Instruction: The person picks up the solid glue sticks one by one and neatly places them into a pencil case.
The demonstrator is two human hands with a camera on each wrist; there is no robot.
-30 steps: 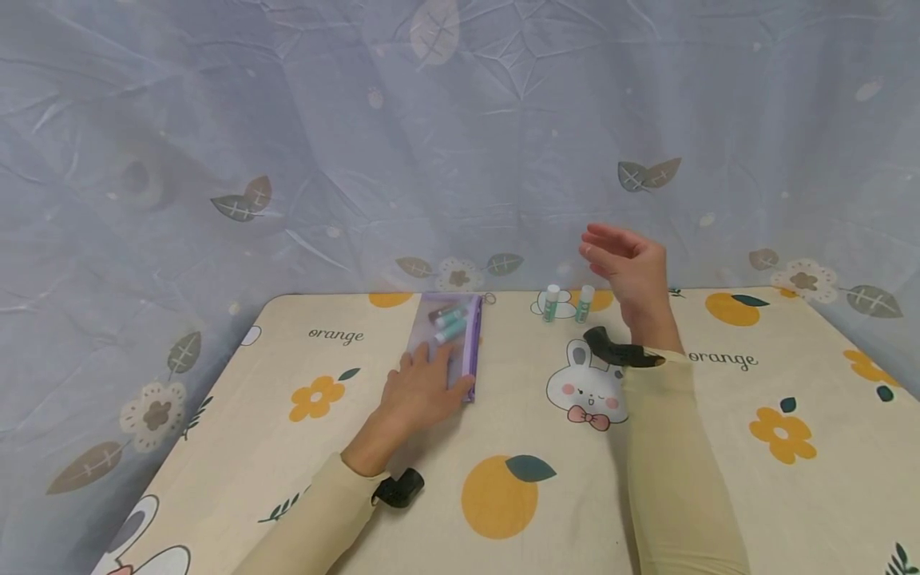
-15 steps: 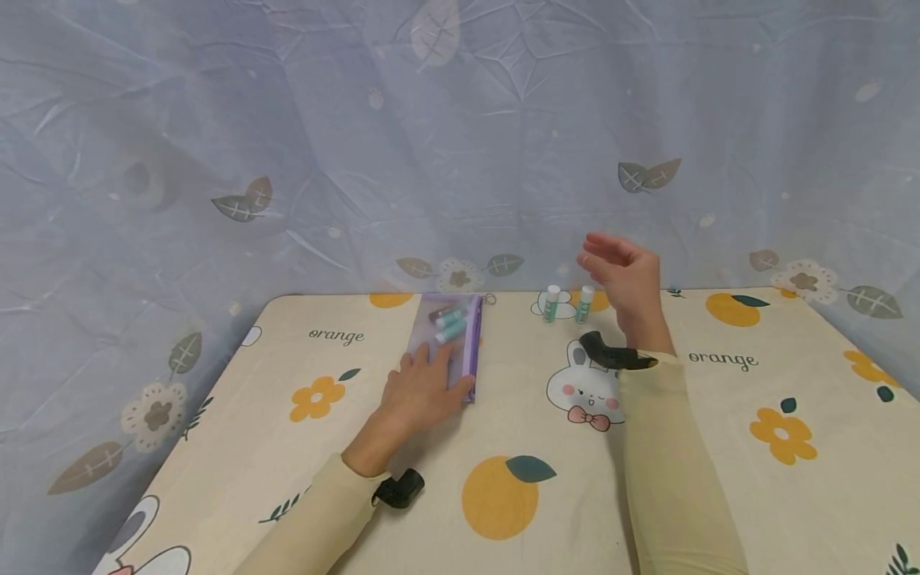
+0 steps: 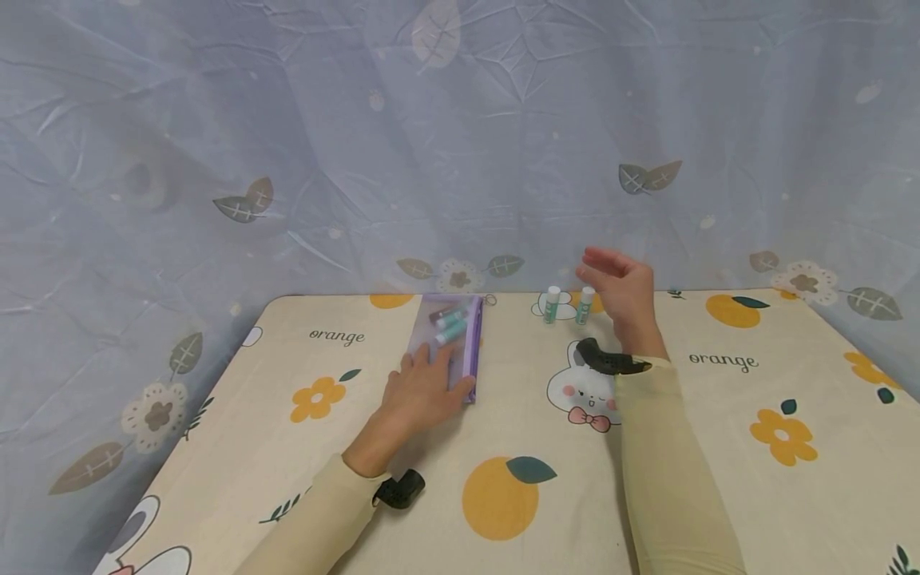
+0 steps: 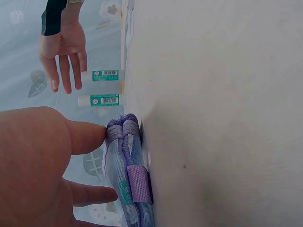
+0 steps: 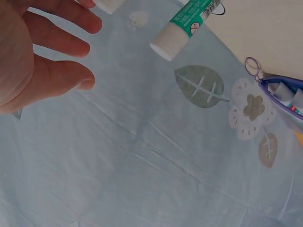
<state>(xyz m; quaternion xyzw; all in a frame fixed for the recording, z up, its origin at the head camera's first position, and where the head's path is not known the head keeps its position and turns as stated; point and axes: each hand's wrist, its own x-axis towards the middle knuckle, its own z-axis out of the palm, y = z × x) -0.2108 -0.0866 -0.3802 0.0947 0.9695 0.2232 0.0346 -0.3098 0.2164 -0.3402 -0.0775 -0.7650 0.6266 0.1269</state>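
A translucent zip pouch with purple trim (image 3: pixel 471 345) lies on the table's left middle. Its mouth gapes in the right wrist view, and green-and-white glue sticks (image 3: pixel 451 329) show inside. My left hand (image 3: pixel 417 395) rests on the pouch's near end, fingers spread; in the left wrist view the thumb (image 4: pixel 87 137) touches its end. Two more glue sticks stand upright near the back edge, a left one (image 3: pixel 551 305) and a right one (image 3: pixel 584 307). Raised just behind and right of the right stick, my right hand (image 3: pixel 624 294) holds nothing, fingers loosely bent.
A cream cloth printed with oranges, flowers and a rabbit (image 3: pixel 585 391) covers the table. Right behind its back edge hangs a grey-blue curtain (image 3: pixel 460 160). A small ring (image 3: pixel 491 299) hangs from the pouch's far corner. Each wrist wears a black camera mount (image 3: pixel 401 489).
My right hand has come down and slightly left, closer to the right standing glue stick. The left hand, the pouch and both standing sticks have stayed put.
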